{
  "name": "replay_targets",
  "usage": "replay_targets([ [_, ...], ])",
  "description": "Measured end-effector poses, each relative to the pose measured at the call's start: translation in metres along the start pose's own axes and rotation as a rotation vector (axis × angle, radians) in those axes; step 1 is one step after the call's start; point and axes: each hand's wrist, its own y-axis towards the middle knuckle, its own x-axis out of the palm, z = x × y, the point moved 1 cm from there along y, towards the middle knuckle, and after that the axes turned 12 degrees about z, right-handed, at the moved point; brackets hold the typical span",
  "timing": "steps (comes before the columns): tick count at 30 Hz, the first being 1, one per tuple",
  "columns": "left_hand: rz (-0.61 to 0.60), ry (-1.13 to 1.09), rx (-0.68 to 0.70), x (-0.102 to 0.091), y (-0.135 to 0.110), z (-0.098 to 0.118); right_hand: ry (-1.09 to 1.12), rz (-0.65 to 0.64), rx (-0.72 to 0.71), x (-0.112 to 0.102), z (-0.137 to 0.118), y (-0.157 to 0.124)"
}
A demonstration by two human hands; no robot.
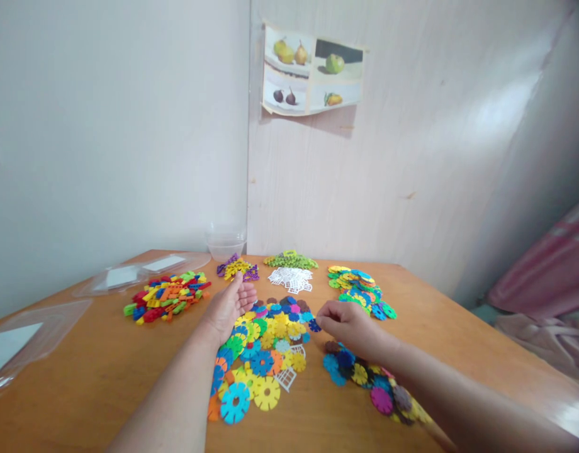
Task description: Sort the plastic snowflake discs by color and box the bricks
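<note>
My left hand (230,306) is open, fingers stretched and palm turned toward the middle, at the left edge of a mixed pile of notched plastic discs (270,327). The pile holds yellow, blue, green and orange discs, with a few white window-shaped pieces (286,379) among them. At the pile's right side, my right hand (348,324) is closed in a pinch, with a small dark blue notched disc (314,325) at its fingertips. Below the right hand and forearm lies another group of small discs (360,375), partly hidden by the arm.
Colourful building blocks (169,296) lie left. Behind are purple and yellow pieces (237,269), green pieces (292,260), white lattice pieces (291,279) and a clear tub (226,241). More discs (358,289) sit back right. Clear plastic lids (65,311) lie along the table's left side.
</note>
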Motion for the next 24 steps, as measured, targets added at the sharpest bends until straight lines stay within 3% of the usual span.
replay_targets([
  [4, -0.006, -0.003, -0.002, -0.001, 0.0, 0.001, -0.045, 0.048, 0.123, -0.019, 0.017, 0.0],
  [9, 0.003, -0.003, -0.01, 0.0, -0.003, 0.004, -0.002, -0.037, 0.327, -0.038, 0.036, -0.008],
  [12, 0.01, -0.006, -0.015, 0.002, -0.006, 0.006, 0.037, -0.079, 0.364, -0.046, 0.044, -0.012],
  [18, 0.003, -0.011, -0.008, 0.001, -0.005, 0.005, -0.051, -0.002, 0.246, -0.048, 0.051, -0.01],
  [21, -0.009, -0.01, -0.006, 0.0, -0.002, 0.003, -0.101, -0.001, 0.103, -0.037, 0.035, -0.011],
  [24, -0.013, -0.008, -0.001, -0.001, 0.001, 0.0, -0.124, -0.082, -0.029, -0.023, 0.008, -0.018],
])
